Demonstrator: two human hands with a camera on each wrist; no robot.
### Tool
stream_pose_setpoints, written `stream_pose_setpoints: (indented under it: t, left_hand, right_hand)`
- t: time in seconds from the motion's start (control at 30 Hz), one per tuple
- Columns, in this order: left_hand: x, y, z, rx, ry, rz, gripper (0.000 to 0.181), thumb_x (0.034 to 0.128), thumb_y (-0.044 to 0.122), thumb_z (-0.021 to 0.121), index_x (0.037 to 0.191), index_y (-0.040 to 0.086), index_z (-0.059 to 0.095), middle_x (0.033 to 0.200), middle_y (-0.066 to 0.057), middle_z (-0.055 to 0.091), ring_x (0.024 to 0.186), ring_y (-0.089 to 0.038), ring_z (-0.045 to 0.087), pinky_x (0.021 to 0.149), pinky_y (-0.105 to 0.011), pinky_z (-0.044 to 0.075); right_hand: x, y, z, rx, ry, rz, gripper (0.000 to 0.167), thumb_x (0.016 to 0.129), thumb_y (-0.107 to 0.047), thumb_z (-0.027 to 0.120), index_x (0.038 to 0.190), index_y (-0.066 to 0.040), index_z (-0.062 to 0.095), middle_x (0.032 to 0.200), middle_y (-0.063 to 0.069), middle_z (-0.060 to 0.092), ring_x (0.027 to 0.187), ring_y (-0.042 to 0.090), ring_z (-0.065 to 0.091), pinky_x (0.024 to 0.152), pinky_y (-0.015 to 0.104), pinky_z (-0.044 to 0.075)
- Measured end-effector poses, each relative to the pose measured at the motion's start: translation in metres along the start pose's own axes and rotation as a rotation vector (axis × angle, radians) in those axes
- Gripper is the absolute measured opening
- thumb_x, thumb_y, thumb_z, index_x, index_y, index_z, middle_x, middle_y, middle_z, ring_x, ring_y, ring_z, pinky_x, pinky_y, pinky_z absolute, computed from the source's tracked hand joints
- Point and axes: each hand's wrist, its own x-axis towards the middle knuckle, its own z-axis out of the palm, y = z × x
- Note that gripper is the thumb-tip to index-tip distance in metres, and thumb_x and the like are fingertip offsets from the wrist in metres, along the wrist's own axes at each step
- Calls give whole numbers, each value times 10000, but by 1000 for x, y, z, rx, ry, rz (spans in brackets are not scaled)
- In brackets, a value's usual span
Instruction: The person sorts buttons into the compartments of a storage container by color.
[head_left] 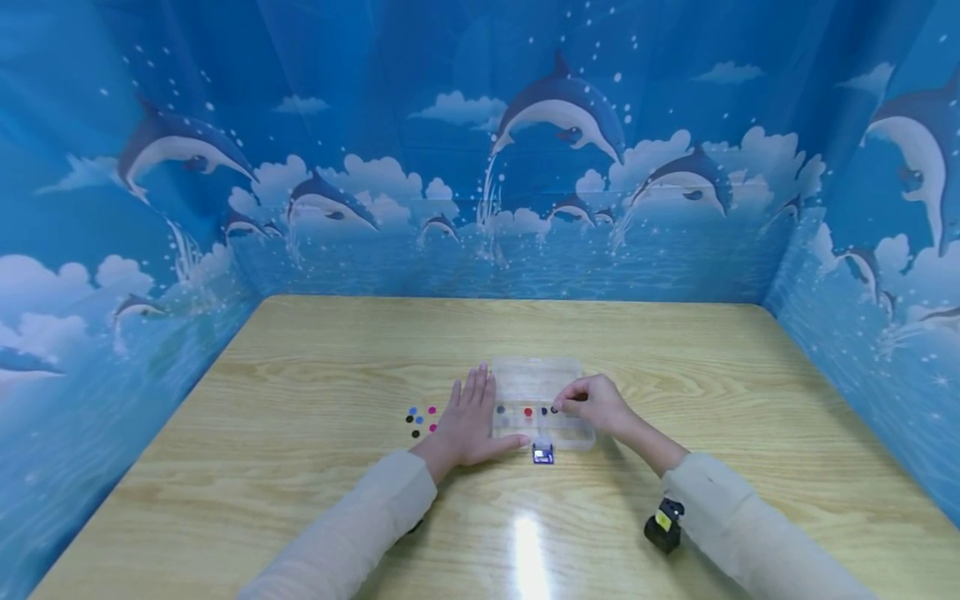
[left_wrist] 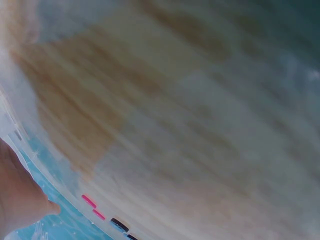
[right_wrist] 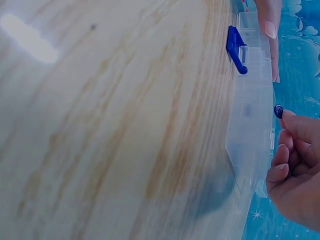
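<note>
A clear plastic compartment box point(head_left: 577, 435) lies on the table with its lid point(head_left: 536, 371) folded back. Its blue latch point(right_wrist: 235, 47) hangs at the front. My left hand point(head_left: 471, 427) lies spread with straight fingers along the box's left side, thumb at the front edge. My right hand point(right_wrist: 297, 170) pinches a small dark round button point(right_wrist: 278, 111) between thumb and finger, above the box's right part. Inside the box are a red button point(head_left: 528, 412) and a few dark ones. In the left wrist view only part of the left hand point(left_wrist: 20, 195) shows.
Left of the left hand, several loose pink, blue and black buttons point(head_left: 416, 433) lie on the wooden table point(head_left: 315, 467). A black device with a yellow patch point(head_left: 663, 527) sits at the right wrist. A dolphin-print curtain point(head_left: 390, 183) surrounds the table's back and sides.
</note>
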Motion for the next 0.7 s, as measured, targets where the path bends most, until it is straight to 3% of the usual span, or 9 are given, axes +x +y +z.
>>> stream_pose_setpoints:
  t: [0.4, 0.6, 0.7]
  left_hand:
    - [-1, 1, -2, 4, -3, 1, 1060, 814, 753, 358, 1479, -4, 29, 1559, -157, -75, 1447, -308, -35, 1174, -469, 38]
    - [-1, 1, -2, 4, 4, 14, 1052, 821, 738, 374, 1476, -19, 48, 1555, -179, -61, 1444, -330, -18, 1172, -476, 50]
    - [-1, 1, -2, 13, -4, 11, 1048, 823, 737, 368, 1477, -14, 41, 1555, -176, -67, 1445, -325, -25, 1173, -472, 48]
  right_hand:
    - [0, 2, 1, -7, 34, -14, 92, 846, -59, 639, 877, -5, 706, 848, 95, 670, 754, 135, 571, 667, 230, 486]
    - [-6, 11, 0, -3, 164, -137, 210, 825, -135, 687, 965, 20, 680, 826, 92, 636, 741, 132, 536, 625, 189, 458]
    - [-9, 13, -2, -20, 229, -204, 351, 810, -180, 712, 1071, 44, 639, 882, 132, 614, 806, 201, 551, 677, 254, 486]
